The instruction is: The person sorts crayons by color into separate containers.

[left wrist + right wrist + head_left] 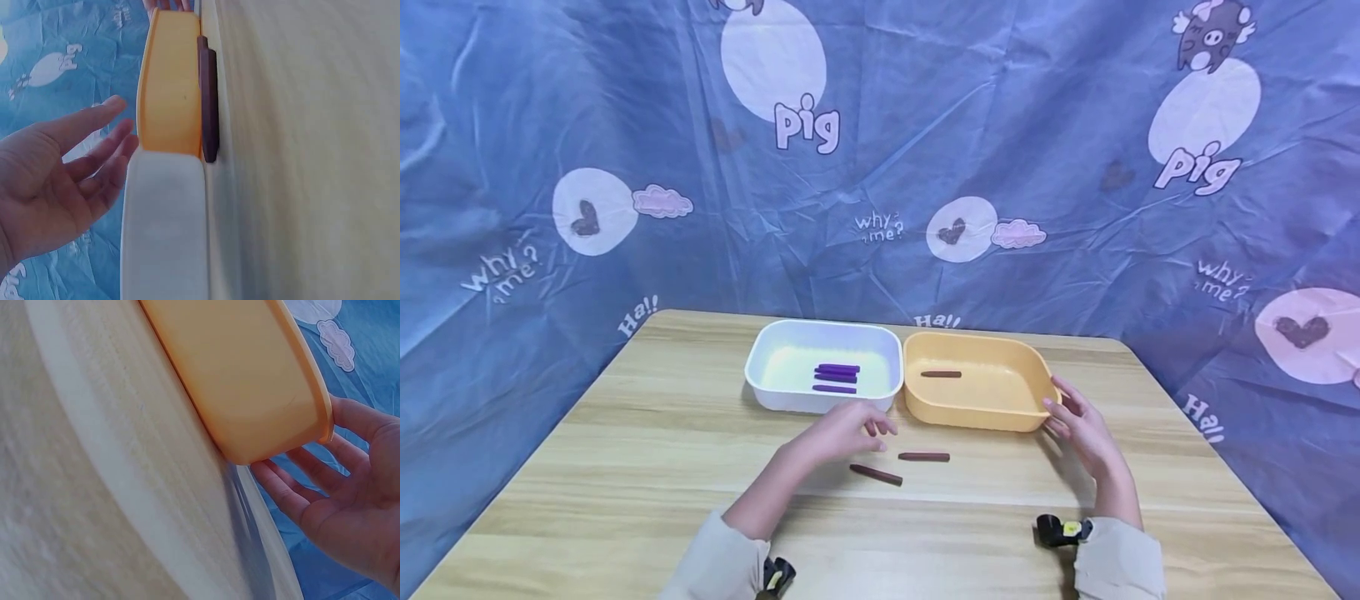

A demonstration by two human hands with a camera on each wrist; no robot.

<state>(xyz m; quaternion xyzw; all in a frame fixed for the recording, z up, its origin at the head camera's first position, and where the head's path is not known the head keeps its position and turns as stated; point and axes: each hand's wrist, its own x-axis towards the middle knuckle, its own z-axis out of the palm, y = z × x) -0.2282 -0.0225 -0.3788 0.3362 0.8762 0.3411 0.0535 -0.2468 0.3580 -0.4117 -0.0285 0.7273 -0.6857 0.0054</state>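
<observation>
My left hand (848,429) hovers over the table in front of the white bin (760,385), fingers loosely bent and holding nothing. Close to its fingertips lie two brown crayons, one (924,457) to the right and another (876,475) nearer me. In the left wrist view the thumb and fingers (94,164) are spread apart. My right hand (1084,429) holds the right end of the orange bin (973,414), thumb at the rim and fingers against the outer wall. Several purple crayons (836,378) lie in the white bin; one brown crayon (942,374) lies in the orange one.
Both bins stand side by side, ends touching, towards the back of the wooden table (625,467). A blue printed cloth (865,167) hangs behind and around the table. Each wrist carries a small black camera, such as the right one (1060,531).
</observation>
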